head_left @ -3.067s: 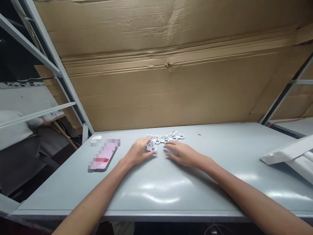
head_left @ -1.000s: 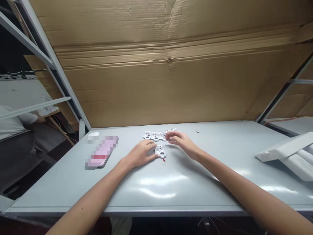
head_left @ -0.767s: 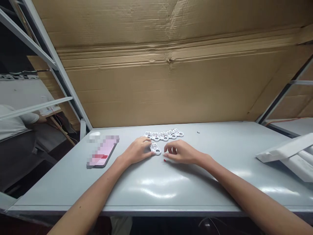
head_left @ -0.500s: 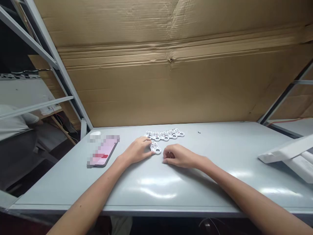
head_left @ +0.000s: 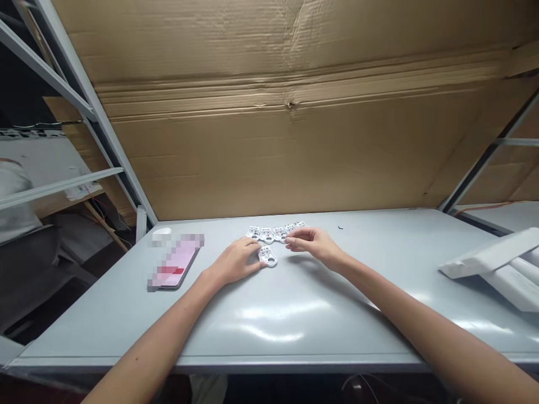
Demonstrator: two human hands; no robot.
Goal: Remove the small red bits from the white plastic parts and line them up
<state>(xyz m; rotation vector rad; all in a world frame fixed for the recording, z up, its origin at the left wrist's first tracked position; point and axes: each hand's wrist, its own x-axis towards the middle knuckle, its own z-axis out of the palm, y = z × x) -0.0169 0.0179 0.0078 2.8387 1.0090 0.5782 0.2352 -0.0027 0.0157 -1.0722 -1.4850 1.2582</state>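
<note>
I log the blurred phone [head_left: 174, 261] on the table [head_left: 295, 317], left of both hands. Left hand [head_left: 238, 261]: grip open, resting against the loose white plastic piece [head_left: 268, 256], not lifting it. Just changed: right hand [head_left: 314, 244] has reached back to the row of matching pieces [head_left: 266, 234], grip loosely open at its right end.

On the pale grey metal table [head_left: 295, 314], the left hand [head_left: 236, 261] rests its fingertips against a single white plastic keyring-shaped piece [head_left: 268, 256], just below a row of matching white pieces [head_left: 269, 234]. The right hand [head_left: 314, 244] reaches onto that row's right end. A pixelated flat phone [head_left: 174, 261] lies left of the left hand.
</note>
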